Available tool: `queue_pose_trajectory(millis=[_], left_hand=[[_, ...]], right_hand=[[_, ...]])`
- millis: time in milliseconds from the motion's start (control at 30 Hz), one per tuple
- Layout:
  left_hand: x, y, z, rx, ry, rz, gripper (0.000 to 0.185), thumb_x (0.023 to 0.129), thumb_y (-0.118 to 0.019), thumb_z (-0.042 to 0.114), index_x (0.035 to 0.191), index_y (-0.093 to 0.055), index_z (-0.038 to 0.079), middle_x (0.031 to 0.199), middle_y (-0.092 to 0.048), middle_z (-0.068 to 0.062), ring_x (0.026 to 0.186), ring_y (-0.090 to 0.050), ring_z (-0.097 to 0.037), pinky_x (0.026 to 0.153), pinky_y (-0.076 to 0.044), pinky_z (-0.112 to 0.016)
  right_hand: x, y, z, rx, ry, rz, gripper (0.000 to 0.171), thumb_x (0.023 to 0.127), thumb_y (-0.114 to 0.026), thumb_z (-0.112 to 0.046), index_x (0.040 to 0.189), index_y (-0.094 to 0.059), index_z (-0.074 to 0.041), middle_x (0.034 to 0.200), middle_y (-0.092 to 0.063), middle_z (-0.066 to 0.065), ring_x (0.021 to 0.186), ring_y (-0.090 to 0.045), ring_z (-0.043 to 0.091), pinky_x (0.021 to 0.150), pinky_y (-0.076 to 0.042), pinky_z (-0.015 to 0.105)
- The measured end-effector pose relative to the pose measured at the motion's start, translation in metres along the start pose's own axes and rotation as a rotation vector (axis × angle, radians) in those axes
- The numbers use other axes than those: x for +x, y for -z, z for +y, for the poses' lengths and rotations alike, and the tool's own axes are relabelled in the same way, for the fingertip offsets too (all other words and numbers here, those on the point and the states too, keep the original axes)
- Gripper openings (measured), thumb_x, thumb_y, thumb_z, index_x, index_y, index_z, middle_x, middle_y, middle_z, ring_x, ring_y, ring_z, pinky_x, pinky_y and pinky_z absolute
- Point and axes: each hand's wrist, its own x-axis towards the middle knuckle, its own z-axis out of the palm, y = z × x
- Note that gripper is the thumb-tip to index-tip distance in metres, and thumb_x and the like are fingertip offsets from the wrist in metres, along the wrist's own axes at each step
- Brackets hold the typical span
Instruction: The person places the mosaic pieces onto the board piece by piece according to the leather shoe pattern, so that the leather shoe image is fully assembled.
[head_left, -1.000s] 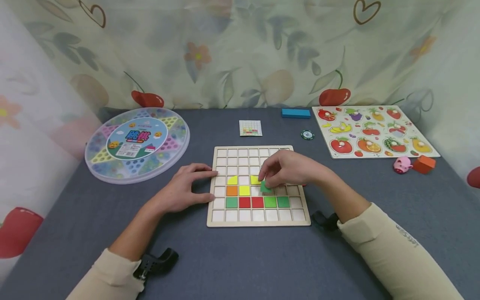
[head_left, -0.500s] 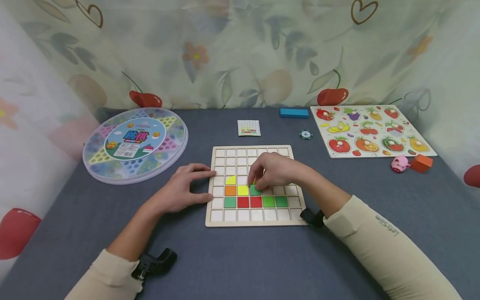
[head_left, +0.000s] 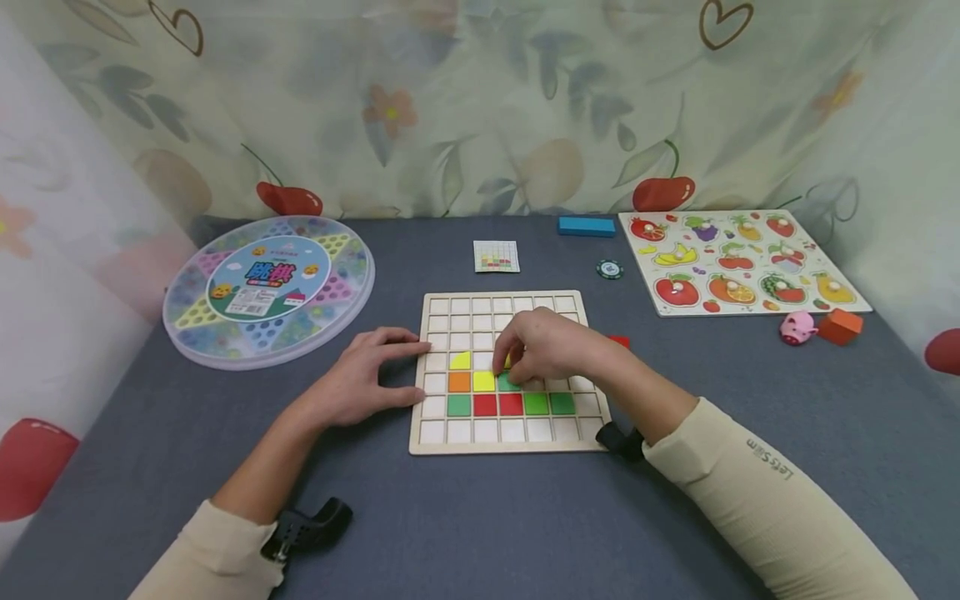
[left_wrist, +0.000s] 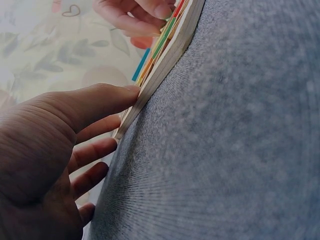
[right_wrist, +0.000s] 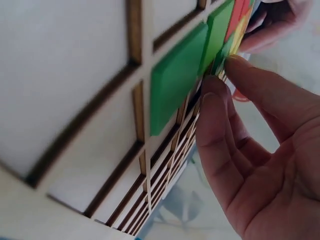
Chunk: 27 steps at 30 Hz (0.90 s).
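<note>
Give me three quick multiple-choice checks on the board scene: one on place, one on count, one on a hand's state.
1. Where is the pattern card?
A. behind the board
B. left of the round game box
C. on the fruit puzzle

2. How many red tiles lie in the board's full coloured row?
A. none
B. two
C. four

3. What is the left hand doing?
A. holding a tile in the air
B. resting flat against the board's left edge
C. gripping the blue block

Answers: 1 A, the card lies on the cloth just past the board's far edge. 2 B, the row reads green, red, red, green, green. 3 B, its straight fingers touch the frame.
</note>
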Motion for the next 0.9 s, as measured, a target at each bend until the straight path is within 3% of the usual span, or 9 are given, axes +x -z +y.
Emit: queue_pose_trajectory(millis=[300, 567, 900], left_hand=[[0.000, 0.000, 0.000, -0.001, 0.003, 0.000, 0.062, 0.091, -0.078, 0.032, 0.148, -0.059, 0.015, 0.154, -0.046, -0.013, 0.141, -0.034, -0.039, 0.112, -0.030, -0.064], [-0.002, -0.001, 0.000, 0.007, 0.006, 0.006, 0.062, 0.091, -0.078, 0.032, 0.148, -0.059, 0.015, 0.153, -0.046, -0.013, 0.141, -0.033, -0.039, 0.111, -0.031, -0.064], [-0.001, -0.001, 0.000, 0.010, 0.003, 0.002, 0.062, 0.091, -0.078, 0.032, 0.148, -0.059, 0.016, 0.152, -0.046, -0.013, 0.140, -0.034, -0.039, 0.111, -0.031, -0.064]], right_hand=[[-0.008, 0.002, 0.003, -0.016, 0.075, 0.028, 0.015, 0.089, -0.076, -0.007, 0.096, -0.083, -0.018, 0.090, -0.072, 0.000, 0.086, -0.061, 0.018, 0.074, -0.050, 0.031], [-0.023, 0.015, 0.020, 0.060, 0.108, 0.058, 0.015, 0.090, -0.075, -0.008, 0.102, -0.082, -0.014, 0.090, -0.072, 0.001, 0.085, -0.063, 0.019, 0.074, -0.053, 0.031], [-0.047, 0.034, 0.046, 0.128, 0.042, 0.095, 0.019, 0.091, -0.076, -0.011, 0.109, -0.081, -0.011, 0.096, -0.072, 0.004, 0.089, -0.064, 0.021, 0.069, -0.054, 0.033]])
